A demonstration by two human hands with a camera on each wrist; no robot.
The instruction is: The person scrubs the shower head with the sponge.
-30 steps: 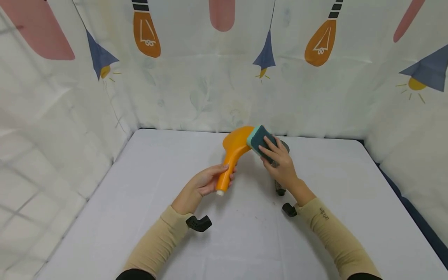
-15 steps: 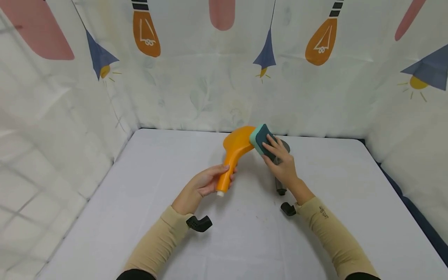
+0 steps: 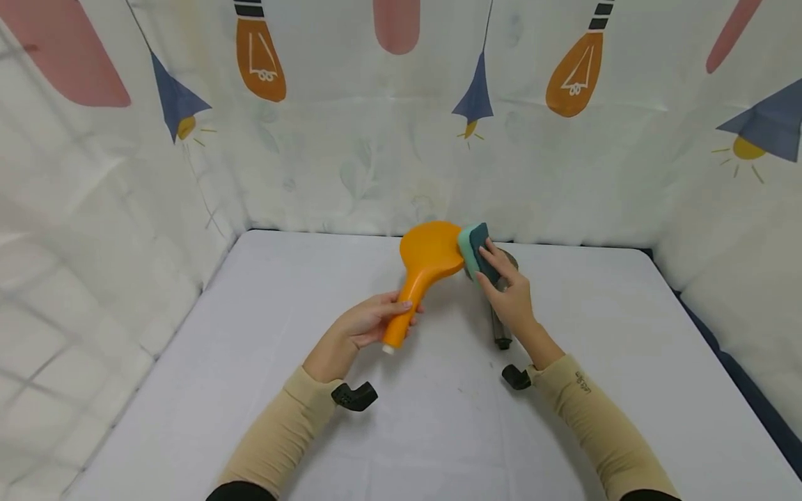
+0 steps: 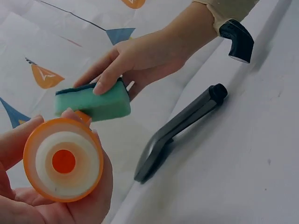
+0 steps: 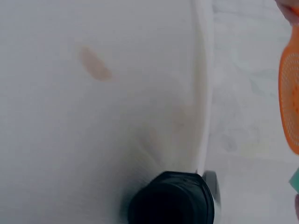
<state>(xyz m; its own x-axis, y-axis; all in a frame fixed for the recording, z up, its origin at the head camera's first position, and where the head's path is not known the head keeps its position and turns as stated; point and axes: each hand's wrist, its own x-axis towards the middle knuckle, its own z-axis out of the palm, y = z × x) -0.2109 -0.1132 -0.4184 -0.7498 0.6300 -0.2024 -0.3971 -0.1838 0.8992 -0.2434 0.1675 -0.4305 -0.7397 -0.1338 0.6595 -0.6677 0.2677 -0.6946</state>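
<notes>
My left hand [image 3: 374, 321] grips the handle of an orange handheld shower head [image 3: 431, 252], holding it up above the table. The hollow handle end with its white inner ring [image 4: 43, 163] faces the left wrist view. Part of the perforated spray face [image 5: 290, 95] shows in the right wrist view. My right hand [image 3: 515, 298] holds a two-layer sponge [image 3: 473, 250], light green with a dark scouring side, between thumb and fingers. Its light green side lies against the right edge of the shower head.
A second, dark grey shower head [image 3: 500, 332] lies on the white-covered table [image 3: 438, 431] behind my right hand, which partly hides it. A patterned white curtain [image 3: 351, 160] hangs behind the table's far edge.
The orange shower head has turned, so its rounded back shows more broadly. The sponge has shifted slightly right and tilted more onto its edge, along the head's side.
</notes>
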